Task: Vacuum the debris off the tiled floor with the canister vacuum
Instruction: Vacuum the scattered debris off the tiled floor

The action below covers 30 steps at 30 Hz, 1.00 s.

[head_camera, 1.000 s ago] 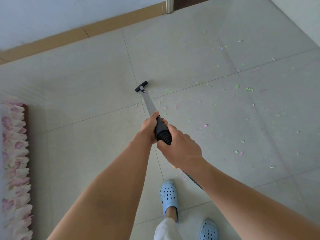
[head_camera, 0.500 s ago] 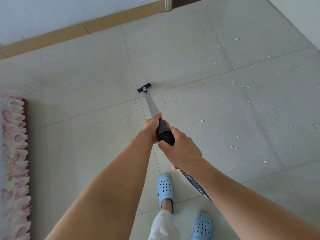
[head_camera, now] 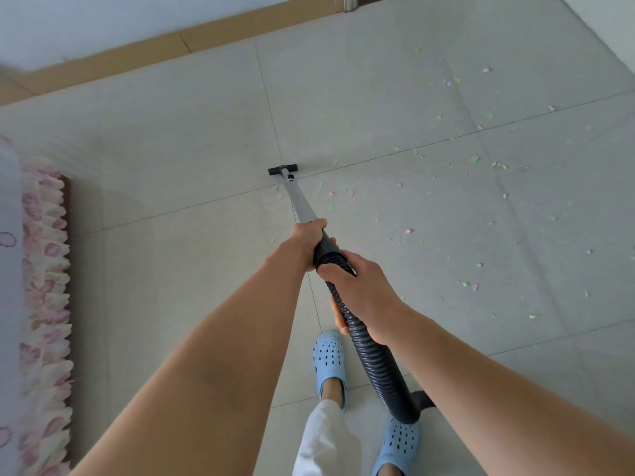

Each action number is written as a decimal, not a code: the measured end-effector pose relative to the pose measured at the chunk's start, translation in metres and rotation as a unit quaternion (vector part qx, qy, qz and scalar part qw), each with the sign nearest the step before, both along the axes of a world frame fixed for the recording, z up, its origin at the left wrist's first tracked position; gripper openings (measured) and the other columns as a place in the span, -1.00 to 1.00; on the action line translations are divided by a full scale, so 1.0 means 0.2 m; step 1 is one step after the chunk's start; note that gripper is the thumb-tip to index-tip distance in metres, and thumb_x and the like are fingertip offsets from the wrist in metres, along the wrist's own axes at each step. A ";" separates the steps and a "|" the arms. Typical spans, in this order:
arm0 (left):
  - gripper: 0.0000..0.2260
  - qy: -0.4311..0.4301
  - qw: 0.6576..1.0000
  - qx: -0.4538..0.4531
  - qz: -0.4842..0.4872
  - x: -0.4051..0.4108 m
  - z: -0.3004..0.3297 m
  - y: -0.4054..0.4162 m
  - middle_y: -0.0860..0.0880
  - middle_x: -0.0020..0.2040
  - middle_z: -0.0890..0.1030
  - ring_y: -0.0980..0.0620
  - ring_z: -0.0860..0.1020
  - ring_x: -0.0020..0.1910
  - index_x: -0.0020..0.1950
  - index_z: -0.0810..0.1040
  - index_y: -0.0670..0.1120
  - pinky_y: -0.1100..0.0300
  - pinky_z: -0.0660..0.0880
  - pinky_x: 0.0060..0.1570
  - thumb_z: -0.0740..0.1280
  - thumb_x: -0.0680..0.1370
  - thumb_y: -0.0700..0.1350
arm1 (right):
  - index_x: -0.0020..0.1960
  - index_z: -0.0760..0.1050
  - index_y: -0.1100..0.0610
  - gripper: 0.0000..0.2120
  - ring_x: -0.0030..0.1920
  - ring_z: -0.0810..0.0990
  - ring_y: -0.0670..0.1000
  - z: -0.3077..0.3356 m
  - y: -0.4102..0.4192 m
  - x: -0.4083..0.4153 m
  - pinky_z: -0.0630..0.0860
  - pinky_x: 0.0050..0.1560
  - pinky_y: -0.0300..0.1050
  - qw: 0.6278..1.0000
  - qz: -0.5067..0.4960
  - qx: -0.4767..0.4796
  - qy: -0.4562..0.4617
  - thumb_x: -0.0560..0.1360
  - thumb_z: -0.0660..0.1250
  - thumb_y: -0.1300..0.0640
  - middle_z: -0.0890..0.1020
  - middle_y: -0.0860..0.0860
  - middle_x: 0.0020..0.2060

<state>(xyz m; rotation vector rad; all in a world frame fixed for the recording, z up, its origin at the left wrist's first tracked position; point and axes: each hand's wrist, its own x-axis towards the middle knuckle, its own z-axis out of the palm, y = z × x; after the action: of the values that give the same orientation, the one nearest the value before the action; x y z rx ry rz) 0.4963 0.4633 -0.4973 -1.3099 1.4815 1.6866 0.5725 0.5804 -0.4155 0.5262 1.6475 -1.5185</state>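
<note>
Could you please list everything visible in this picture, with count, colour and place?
Floor nozzle: one, black, on the tiles at centre.
Wand: one, grey, from nozzle to hands.
Hose: one, dark ribbed, trailing back between the arms.
Paper scraps: many, green and pink, scattered mostly right of the nozzle.
Tiled floor: pale beige, with grout lines.
Skirting board: tan, along the far wall.
Frilled cloth: pink and cream, left edge.
Clogs: two, light blue, bottom centre.
Left hand: grips the wand's top.
Right hand: grips the hose.
</note>
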 end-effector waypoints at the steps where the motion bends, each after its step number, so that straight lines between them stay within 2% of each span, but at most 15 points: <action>1: -0.79 0.001 1.000 0.001 -0.001 0.02 0.01 0.00 -0.14 -0.31 0.49 -0.05 0.50 -0.41 0.11 0.37 -0.26 0.14 0.49 -0.45 0.27 0.61 -0.13 | 0.16 0.54 0.07 -0.83 -0.64 0.39 0.03 0.01 0.00 0.02 0.40 -0.52 -0.20 1.000 -0.001 0.002 -0.001 0.57 0.33 0.15 0.47 0.10 -0.49; 4: -0.76 0.005 1.000 0.000 -0.006 0.07 0.04 0.03 -0.14 -0.30 0.51 -0.04 0.52 -0.41 0.16 0.40 -0.25 0.14 0.50 -0.45 0.27 0.61 -0.10 | 0.15 0.52 0.11 -0.84 -0.63 0.40 0.03 0.04 0.01 0.06 0.40 -0.51 -0.18 1.000 -0.003 0.008 -0.009 0.58 0.34 0.14 0.48 0.11 -0.47; 7: -0.78 0.015 1.000 0.006 -0.001 0.11 0.05 0.07 -0.14 -0.28 0.51 -0.05 0.52 -0.39 0.14 0.38 -0.24 0.13 0.50 -0.44 0.27 0.61 -0.12 | 0.16 0.52 0.11 -0.83 -0.63 0.41 0.03 0.06 0.05 0.09 0.42 -0.50 -0.18 1.000 -0.001 0.014 -0.013 0.58 0.35 0.12 0.48 0.12 -0.47; 12: -0.82 0.037 0.999 0.018 0.032 0.20 0.06 0.11 -0.17 -0.24 0.50 -0.06 0.51 -0.34 0.09 0.35 -0.26 0.06 0.51 -0.33 0.28 0.59 -0.19 | 0.11 0.52 0.17 -0.83 -0.65 0.40 0.04 0.09 0.10 0.15 0.41 -0.52 -0.20 1.000 -0.014 -0.011 -0.024 0.57 0.35 0.11 0.49 0.14 -0.48; 17: -0.81 0.044 0.998 0.023 0.049 0.29 0.04 0.10 -0.17 -0.22 0.49 -0.08 0.51 -0.32 0.07 0.35 -0.26 0.02 0.52 -0.21 0.29 0.59 -0.19 | 0.09 0.53 0.19 -0.83 -0.63 0.42 0.05 0.07 0.11 0.24 0.42 -0.53 -0.21 0.999 -0.021 -0.029 -0.038 0.58 0.35 0.10 0.50 0.15 -0.44; 25: -0.86 0.048 0.996 0.038 0.066 0.40 -0.06 0.05 -0.17 -0.24 0.47 -0.07 0.49 -0.36 0.00 0.36 -0.24 0.07 0.50 -0.37 0.29 0.59 -0.20 | 0.09 0.52 0.13 -0.87 -0.63 0.41 0.04 -0.06 0.07 0.35 0.41 -0.51 -0.21 0.999 -0.010 -0.036 -0.031 0.57 0.34 0.12 0.49 0.13 -0.48; 30: -0.84 0.040 0.995 0.052 0.078 0.53 -0.07 0.09 -0.16 -0.30 0.47 -0.07 0.47 -0.39 0.05 0.36 -0.27 0.10 0.50 -0.40 0.28 0.60 -0.20 | 0.12 0.51 0.17 -0.83 -0.63 0.39 0.04 -0.06 0.12 0.47 0.40 -0.52 -0.21 0.999 0.015 -0.030 -0.024 0.58 0.32 0.12 0.47 0.14 -0.47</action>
<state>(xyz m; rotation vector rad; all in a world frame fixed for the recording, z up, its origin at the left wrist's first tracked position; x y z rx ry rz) 0.6027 0.4810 -0.5112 -1.3467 1.3443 1.9103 0.6661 0.6047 -0.4281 0.5006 1.5620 -1.5170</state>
